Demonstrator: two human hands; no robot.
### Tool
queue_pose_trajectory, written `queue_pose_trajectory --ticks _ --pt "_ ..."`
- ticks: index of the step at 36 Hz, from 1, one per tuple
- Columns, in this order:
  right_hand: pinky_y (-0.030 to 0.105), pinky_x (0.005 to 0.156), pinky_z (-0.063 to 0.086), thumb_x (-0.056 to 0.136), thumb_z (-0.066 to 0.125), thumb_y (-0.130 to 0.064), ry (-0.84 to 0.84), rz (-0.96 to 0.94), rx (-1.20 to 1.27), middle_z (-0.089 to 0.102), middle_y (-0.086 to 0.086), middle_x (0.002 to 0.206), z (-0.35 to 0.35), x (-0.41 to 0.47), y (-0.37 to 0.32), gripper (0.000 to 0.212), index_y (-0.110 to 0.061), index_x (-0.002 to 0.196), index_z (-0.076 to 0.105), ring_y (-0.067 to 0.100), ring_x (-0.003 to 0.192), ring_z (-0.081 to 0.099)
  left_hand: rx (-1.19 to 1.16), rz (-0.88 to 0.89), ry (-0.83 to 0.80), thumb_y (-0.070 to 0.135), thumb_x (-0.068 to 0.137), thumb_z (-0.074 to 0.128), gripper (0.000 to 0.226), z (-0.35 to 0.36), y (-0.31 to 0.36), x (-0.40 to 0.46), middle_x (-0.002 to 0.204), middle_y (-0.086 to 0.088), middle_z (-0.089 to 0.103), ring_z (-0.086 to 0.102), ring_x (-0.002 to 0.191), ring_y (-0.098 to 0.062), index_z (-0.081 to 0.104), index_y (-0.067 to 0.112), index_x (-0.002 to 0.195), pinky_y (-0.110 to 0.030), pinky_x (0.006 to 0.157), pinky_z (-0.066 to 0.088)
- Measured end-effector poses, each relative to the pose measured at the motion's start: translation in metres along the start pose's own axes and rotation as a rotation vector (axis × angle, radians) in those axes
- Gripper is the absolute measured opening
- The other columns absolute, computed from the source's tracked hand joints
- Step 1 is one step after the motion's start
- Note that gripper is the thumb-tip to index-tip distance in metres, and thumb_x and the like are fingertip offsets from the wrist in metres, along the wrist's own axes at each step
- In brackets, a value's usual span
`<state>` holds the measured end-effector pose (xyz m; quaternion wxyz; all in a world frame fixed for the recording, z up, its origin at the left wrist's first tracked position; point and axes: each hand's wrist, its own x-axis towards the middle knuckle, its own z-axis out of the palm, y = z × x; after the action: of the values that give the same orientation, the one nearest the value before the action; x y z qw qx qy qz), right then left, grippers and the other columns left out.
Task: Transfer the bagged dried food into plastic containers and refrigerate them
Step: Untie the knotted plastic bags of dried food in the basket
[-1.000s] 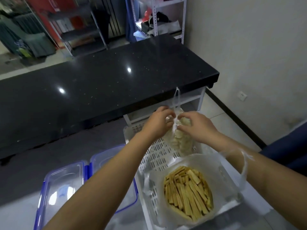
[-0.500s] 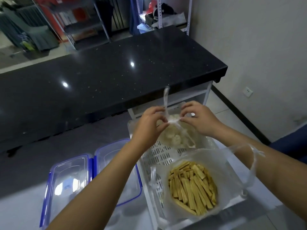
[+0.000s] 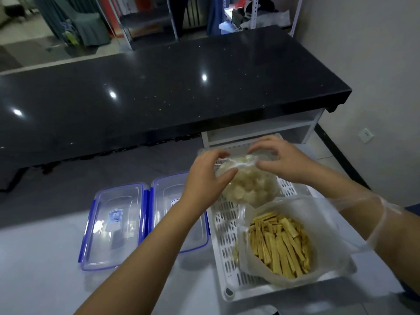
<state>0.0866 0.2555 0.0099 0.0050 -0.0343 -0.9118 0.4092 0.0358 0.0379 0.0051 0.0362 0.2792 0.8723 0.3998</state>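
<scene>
Black speckled counter point(image 3: 159, 92) (glossy), pale worktop point(image 3: 45, 280), both hands point(image 3: 204, 178) point(image 3: 284, 160) pinching clear bag point(image 3: 247, 187) in white basket point(image 3: 225, 269)

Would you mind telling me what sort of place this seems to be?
Probably a shop or storeroom's food-prep corner: a long black stone counter, metal shelving racks behind it, and a white slotted crate holding bagged dried food.
</scene>
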Motion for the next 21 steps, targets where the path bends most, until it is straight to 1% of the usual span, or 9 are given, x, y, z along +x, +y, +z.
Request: queue_pose_trajectory --ticks 2,3,5,7,10,12,14,18,21 --pt "0.032 0.103 0.037 0.086 0.071 -0.032 -0.042 -0.029 -0.158 0.049 -0.008 0.132 0.002 0.002 -0.002 0.022 -0.029 0.108 0.069 0.009 0.123 0.043 0.007 -0.003 -0.075 0.033 0.087 0.074 0.043 0.001 0.007 0.008 0.119 0.008 0.064 0.059 0.105 -0.007 0.061 0.021 0.127 -0.026 0.092 0.049" --pt "0.038 0.106 0.037 0.085 0.072 -0.036 -0.042 -0.042 -0.221 0.05 -0.007 0.131 0.004 0.003 -0.002 0.02 -0.029 0.104 0.069 0.012 0.124 0.044 0.007 -0.007 -0.121 0.033 0.087 0.073 0.044 0.002 0.011 0.012 0.117 0.009 0.064 0.059 0.102 -0.006 0.061 0.023 0.128 -0.027 0.09 0.051" --pt "0.047 0.107 0.038 0.085 0.071 -0.038 -0.031 -0.074 -0.316 0.054 -0.005 0.128 0.007 0.006 -0.002 0.017 -0.028 0.099 0.068 0.017 0.124 0.046 0.042 0.01 -0.195 0.028 0.089 0.071 0.039 0.006 0.016 0.02 0.11 0.011 0.063 0.061 0.096 -0.007 0.062 0.025 0.126 -0.03 0.087 0.054" --pt "0.047 0.104 0.04 0.086 0.071 -0.034 -0.019 -0.092 -0.344 0.057 -0.004 0.124 0.008 0.007 -0.003 0.015 -0.026 0.099 0.069 0.018 0.121 0.047 0.088 0.034 -0.222 0.023 0.091 0.068 0.031 0.008 0.022 0.025 0.103 0.011 0.064 0.062 0.092 -0.008 0.064 0.025 0.122 -0.031 0.085 0.053" --pt "0.046 0.099 0.044 0.088 0.069 -0.032 0.053 -0.138 -0.288 0.061 -0.005 0.114 0.003 0.006 -0.004 0.014 -0.023 0.098 0.073 0.015 0.113 0.051 0.074 0.071 -0.177 0.019 0.091 0.068 0.023 0.008 0.026 0.03 0.097 0.009 0.068 0.064 0.085 -0.008 0.069 0.023 0.114 -0.032 0.08 0.055" --pt "0.045 0.097 0.045 0.087 0.07 -0.033 0.126 -0.201 -0.294 0.063 -0.006 0.108 -0.007 0.004 -0.006 0.016 -0.02 0.095 0.075 0.014 0.109 0.052 0.008 0.097 -0.104 0.014 0.089 0.07 0.017 0.003 0.03 0.03 0.091 0.008 0.069 0.063 0.079 -0.005 0.072 0.021 0.104 -0.026 0.076 0.055" --pt "0.044 0.097 0.045 0.086 0.07 -0.036 0.169 -0.25 -0.309 0.063 -0.006 0.104 -0.02 0.001 -0.013 0.02 -0.018 0.092 0.076 0.014 0.109 0.051 -0.061 0.126 -0.044 0.009 0.087 0.071 0.016 -0.004 0.034 0.03 0.09 0.007 0.07 0.064 0.077 -0.004 0.072 0.02 0.099 -0.021 0.073 0.055" --pt "0.042 0.095 0.044 0.084 0.069 -0.038 0.274 -0.381 -0.352 0.065 -0.002 0.1 -0.044 0.0 -0.028 0.026 -0.014 0.088 0.077 0.02 0.109 0.053 -0.161 0.169 0.056 0.009 0.087 0.071 0.013 -0.015 0.045 0.027 0.089 0.007 0.069 0.064 0.078 -0.004 0.071 0.017 0.097 -0.013 0.07 0.051" --pt "0.042 0.095 0.044 0.084 0.067 -0.041 0.29 -0.372 -0.365 0.064 -0.001 0.102 -0.058 0.003 -0.026 0.029 -0.015 0.088 0.077 0.022 0.111 0.052 -0.169 0.157 0.109 0.007 0.085 0.071 0.02 -0.017 0.046 0.025 0.089 0.007 0.067 0.063 0.078 -0.005 0.07 0.019 0.1 -0.013 0.07 0.05"
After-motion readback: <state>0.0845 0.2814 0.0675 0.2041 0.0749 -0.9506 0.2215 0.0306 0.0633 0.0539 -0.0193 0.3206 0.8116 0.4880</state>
